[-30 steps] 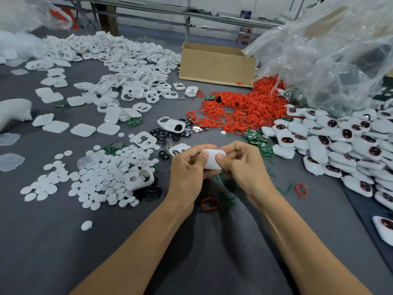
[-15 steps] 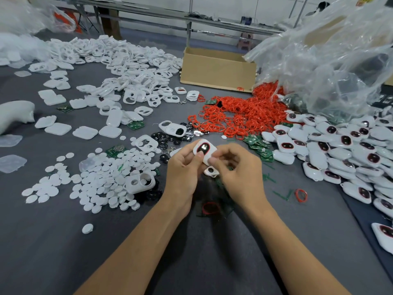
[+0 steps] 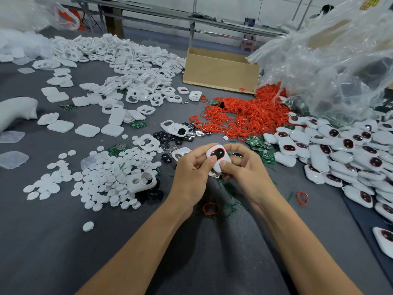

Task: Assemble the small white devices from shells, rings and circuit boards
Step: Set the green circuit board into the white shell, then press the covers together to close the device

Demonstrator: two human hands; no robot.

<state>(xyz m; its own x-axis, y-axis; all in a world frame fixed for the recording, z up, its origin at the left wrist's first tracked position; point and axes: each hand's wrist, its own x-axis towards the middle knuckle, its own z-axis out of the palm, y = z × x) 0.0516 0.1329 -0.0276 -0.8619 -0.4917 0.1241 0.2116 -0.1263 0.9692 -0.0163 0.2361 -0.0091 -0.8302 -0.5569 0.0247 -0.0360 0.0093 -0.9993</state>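
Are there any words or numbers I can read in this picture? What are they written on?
Nothing here is clear enough to read.
On the yellow label at the top right: dark marks, too blurred to read.
On the cardboard box: a small red stamp, too small to read.
On the white device being held in the middle: no writing shows.

The left hand (image 3: 192,174) and right hand (image 3: 246,173) hide the white device's (image 3: 220,157) lower end and perhaps a shell (image 3: 213,175) beneath; the finished pile (image 3: 319,159) runs off the right edge.
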